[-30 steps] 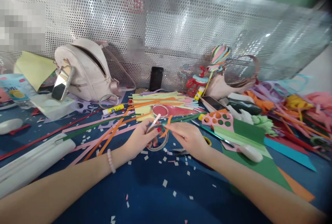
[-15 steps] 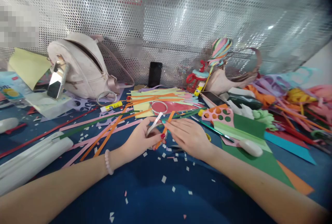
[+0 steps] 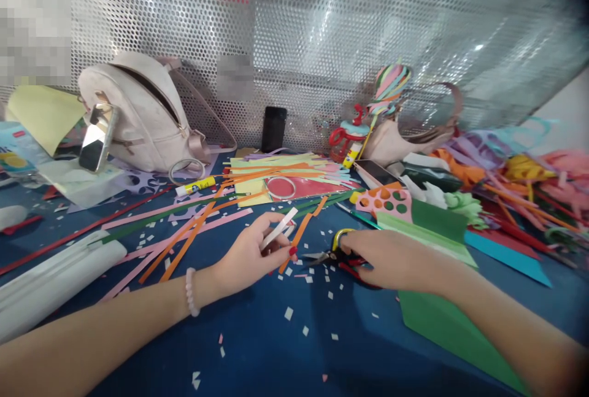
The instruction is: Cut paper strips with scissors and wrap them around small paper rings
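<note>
Pinching the white strip and orange strip in my left hand keeps them together; my right hand closes on the scissors lying on the worktop.

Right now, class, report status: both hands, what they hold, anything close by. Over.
Left hand pinching white strip with orange strip. Right hand resting on scissors, blades open. Paper scraps litter blue table.

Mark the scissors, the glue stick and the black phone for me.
scissors (image 3: 332,256): head view, on the pivot, just left of the right hand (image 3: 386,259).
glue stick (image 3: 196,186): head view, on the yellow barrel.
black phone (image 3: 274,129): head view, middle of its dark face, leaning on the perforated screen (image 3: 322,35).
</note>
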